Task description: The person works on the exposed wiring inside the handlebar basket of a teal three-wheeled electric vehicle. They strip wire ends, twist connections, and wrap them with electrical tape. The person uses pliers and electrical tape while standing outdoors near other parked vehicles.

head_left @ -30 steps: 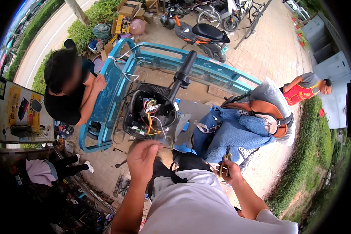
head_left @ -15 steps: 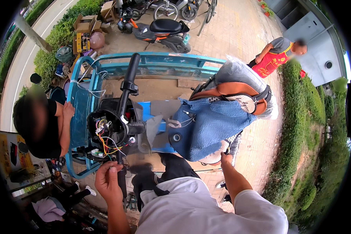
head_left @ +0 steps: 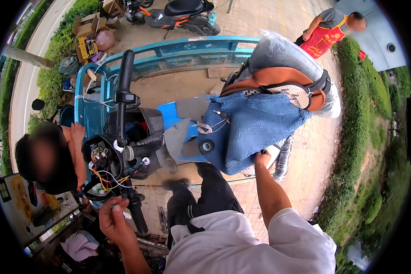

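The left hand is up on the near side of the shell, thumb and fingertips brought together; from here I can't tell whether they pinch anything thin. The right hand, well to the right of the shell, touches the lower edge of the blanket, its fingers too hidden to say how they stand. The wires, thin strands with yellow and white among them, sit bunched in the shell, some looping out over its right side. To handle them well, I'd take each by its plug rather than by the strand, leave plenty of slack, and go gently in the crowded middle, where a tug on one could drag its neighbours. The shell looks like hard black plastic, rounded and open like a bowl; just right of it runs the handlebar, a dark tube with a fatter grip. Farther right of the shell, the blanket is thick blue fleece in soft folds, with a brown, leathery seat and crinkled clear plastic past it. Beyond the shell, the cart is scuffed teal metal, and past that stands a dark scooter.
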A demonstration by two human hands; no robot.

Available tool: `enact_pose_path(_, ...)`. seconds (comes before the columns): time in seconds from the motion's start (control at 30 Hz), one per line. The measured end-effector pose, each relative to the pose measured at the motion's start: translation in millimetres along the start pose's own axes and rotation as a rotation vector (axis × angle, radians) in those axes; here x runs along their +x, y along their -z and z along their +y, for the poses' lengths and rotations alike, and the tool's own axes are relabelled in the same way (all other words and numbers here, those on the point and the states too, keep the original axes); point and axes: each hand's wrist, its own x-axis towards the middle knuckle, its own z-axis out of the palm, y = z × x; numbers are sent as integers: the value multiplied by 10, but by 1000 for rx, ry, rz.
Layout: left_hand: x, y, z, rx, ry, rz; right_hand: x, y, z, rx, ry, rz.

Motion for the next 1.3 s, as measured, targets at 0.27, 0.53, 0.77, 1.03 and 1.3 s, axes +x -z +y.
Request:
enact_pose_path(0.27,56,-15,-18,-48,0,-2,-272,826,1290,297,-288,443)
enact_pose_path(0.53,108,-23,-30,-21,5,-40,-422,654,898,406,-245,407)
enact_pose_path(0.77,130,-47,62,28,-7,-58,1052,575,322,363,214,336)
enact_pose_path(1.03,96,-112,79,50,12,-47,340,-233,91,435,-116,110)
enact_pose_path(1.3,133,-138,112,71,10,-33,327,260,218,177,202,456)
